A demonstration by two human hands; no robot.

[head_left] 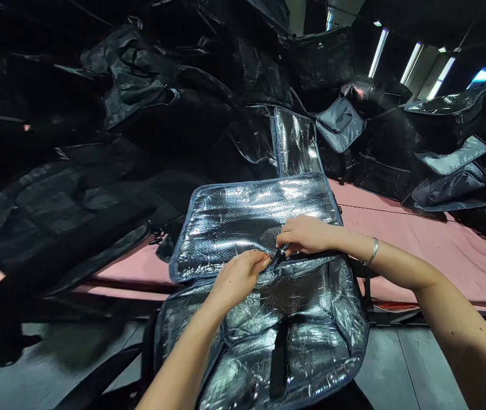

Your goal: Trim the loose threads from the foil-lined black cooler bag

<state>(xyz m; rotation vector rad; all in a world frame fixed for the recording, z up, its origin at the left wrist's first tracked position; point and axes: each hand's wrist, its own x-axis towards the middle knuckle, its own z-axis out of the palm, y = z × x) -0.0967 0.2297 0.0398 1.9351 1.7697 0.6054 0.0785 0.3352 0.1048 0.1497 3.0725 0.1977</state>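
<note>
An insulated cooler bag [260, 364] with a crinkled silver foil lining lies open below me, its foil-lined lid [243, 208] folded back away from me. A short black strap [277, 257] shows at the seam between lid and body. My right hand [305, 234] is closed on the strap's upper end, coming in from the right. From the lower left, my left hand [240, 276] pinches at its lower end with thumb and fingers. A wider black band [279, 359] runs down inside the bag.
Black bags [174, 114] are piled along the back and left on a pink-covered table [396, 239]. More bags with grey flaps [340, 124] stand at the right. Another silver-lined flap [297, 142] rises behind the lid. Grey floor tiles [390, 364] show beneath.
</note>
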